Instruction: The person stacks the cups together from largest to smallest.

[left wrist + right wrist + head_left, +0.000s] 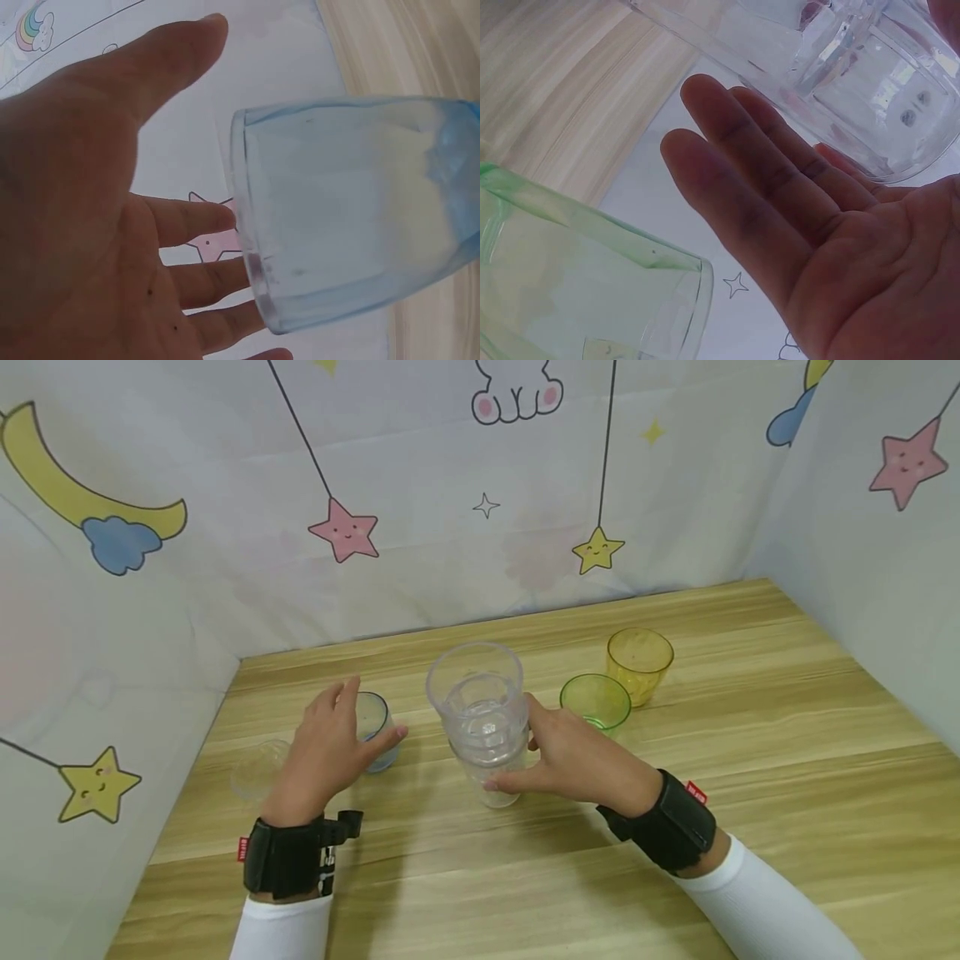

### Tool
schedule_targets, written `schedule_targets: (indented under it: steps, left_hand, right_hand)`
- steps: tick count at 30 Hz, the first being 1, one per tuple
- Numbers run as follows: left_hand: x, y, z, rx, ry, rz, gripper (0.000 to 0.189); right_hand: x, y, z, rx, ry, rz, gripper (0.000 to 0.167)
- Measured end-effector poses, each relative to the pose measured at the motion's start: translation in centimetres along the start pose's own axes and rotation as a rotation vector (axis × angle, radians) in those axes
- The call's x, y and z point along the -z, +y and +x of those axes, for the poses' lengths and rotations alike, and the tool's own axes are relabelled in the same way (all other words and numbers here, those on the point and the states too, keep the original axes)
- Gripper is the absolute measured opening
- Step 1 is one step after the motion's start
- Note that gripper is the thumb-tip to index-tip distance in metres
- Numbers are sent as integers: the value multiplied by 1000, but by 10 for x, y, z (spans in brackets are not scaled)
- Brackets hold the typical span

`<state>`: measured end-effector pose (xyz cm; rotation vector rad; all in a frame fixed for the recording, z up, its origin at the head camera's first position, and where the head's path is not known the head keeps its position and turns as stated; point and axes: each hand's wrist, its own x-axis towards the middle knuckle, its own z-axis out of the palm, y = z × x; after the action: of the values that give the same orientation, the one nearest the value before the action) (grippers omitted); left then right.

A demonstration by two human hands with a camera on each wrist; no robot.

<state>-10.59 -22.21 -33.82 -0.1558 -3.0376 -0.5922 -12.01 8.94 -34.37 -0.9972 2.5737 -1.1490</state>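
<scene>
A tall stack of nested clear cups [483, 727] stands mid-table. Around its right side is my right hand [573, 752], its thumb across the front of the lower part. In the right wrist view the fingers [742, 165] lie nearly straight beside the clear wall, the index finger held off from it. My left hand [322, 752] is at a pale blue cup [378, 747], fingers extended and thumb spread to the right. The left wrist view has the blue cup [337, 210] beyond the spread fingers, fingertips right at its rim, the palm bare.
A green cup [596, 702] and an amber cup [640, 668] stand close together to the right of the stack. Left of my left wrist is another clear cup [255, 772], partly hidden. Printed fabric walls [420, 577] border the wooden table [787, 710] at the back and sides.
</scene>
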Motion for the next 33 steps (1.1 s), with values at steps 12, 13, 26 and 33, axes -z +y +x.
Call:
schedule_targets:
  steps: [12, 13, 26, 33]
  left_hand:
    - [-9, -6, 2, 82, -98, -30, 94]
    - [-10, -6, 2, 81, -96, -25, 93]
    - [-10, -3, 2, 32, -17, 22, 89]
    - [-10, -2, 4, 2, 29, 17, 89]
  right_hand:
    - [0, 1, 0, 18, -2, -8, 93]
    - [0, 1, 0, 20, -2, -8, 93]
    - [0, 1, -1, 15, 7, -11, 91]
    - [0, 1, -1, 11, 3, -8, 91]
